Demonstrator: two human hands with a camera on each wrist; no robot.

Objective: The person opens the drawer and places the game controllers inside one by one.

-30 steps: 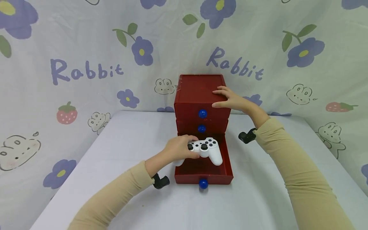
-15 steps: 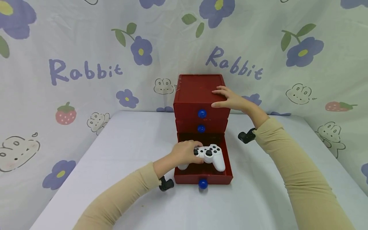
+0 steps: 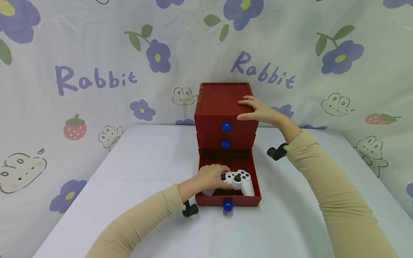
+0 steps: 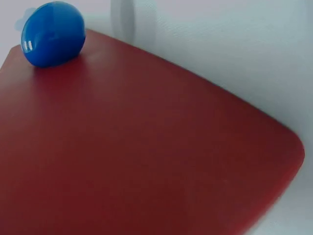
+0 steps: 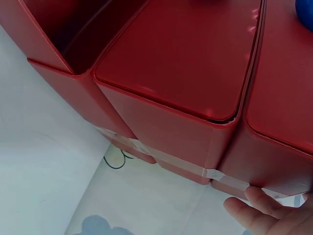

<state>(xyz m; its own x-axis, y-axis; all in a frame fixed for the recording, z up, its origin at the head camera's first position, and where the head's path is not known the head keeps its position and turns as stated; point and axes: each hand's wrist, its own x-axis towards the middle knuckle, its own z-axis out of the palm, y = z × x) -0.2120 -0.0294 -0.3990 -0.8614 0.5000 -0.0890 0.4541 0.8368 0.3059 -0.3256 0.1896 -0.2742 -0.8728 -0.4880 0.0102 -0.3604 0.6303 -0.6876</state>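
Observation:
In the head view my left hand (image 3: 211,176) grips the left side of a white game controller (image 3: 247,184), thumb in front and fingers behind. The controller is inside the pulled-out bottom drawer (image 3: 211,201) of a red drawer cabinet (image 3: 222,98); its underside is hidden. My right hand (image 3: 262,113) rests at the cabinet's top right edge with fingers spread, and its fingertips show beside the cabinet's side in the right wrist view. The left wrist view shows the drawer front (image 4: 146,137) and its blue knob (image 4: 54,34), but not the hand.
Two shut drawers with blue knobs (image 3: 227,127) sit above the pulled-out one. Clear tape (image 5: 171,159) runs across the cabinet's side. The cabinet stands on a white table (image 3: 155,154) before a patterned cloth (image 3: 193,43). A black camera mount (image 3: 190,209) sits at the left wrist.
My left hand has moved toward the front right and down with the controller, bringing it lower into the drawer. My right hand has stayed at the cabinet's top.

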